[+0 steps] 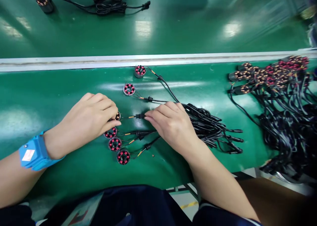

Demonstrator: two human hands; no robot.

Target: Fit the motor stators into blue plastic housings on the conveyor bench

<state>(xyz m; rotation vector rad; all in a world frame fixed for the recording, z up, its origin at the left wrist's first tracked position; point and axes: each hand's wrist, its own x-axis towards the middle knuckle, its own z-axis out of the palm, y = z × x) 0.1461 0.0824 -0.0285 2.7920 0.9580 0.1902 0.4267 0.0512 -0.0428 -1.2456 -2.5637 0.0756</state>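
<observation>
- On a clock face centred between the hands, a blue wristband (37,153) with a pale label circles the left wrist toward half past eight.
- At half past ten, beyond a white strip (74,62), stands a wound core (46,5), joined to a coiled black cable (110,9).
- At nine o'clock, the left hand (92,120) pinches a held coil ring (118,116) between thumb and fingers, which hide most of it.
- Three red-and-black rings (111,145) lie in a slanting row around seven o'clock, the topmost just beside the left thumb.
- Two upper rings (125,89), near twelve o'clock, lie apart from each other, each wired to a black lead.
- At three o'clock, the right hand (170,123) pinches a black cable end (141,116) in its fingertips, orange-sleeved wires pointing toward nine.
- Farther toward three, a bundle of black cables (210,125) lies on the green table (74,84).
- Between two and three o'clock, many wound cores (269,74) are heaped above a tangle of cables (284,120).
</observation>
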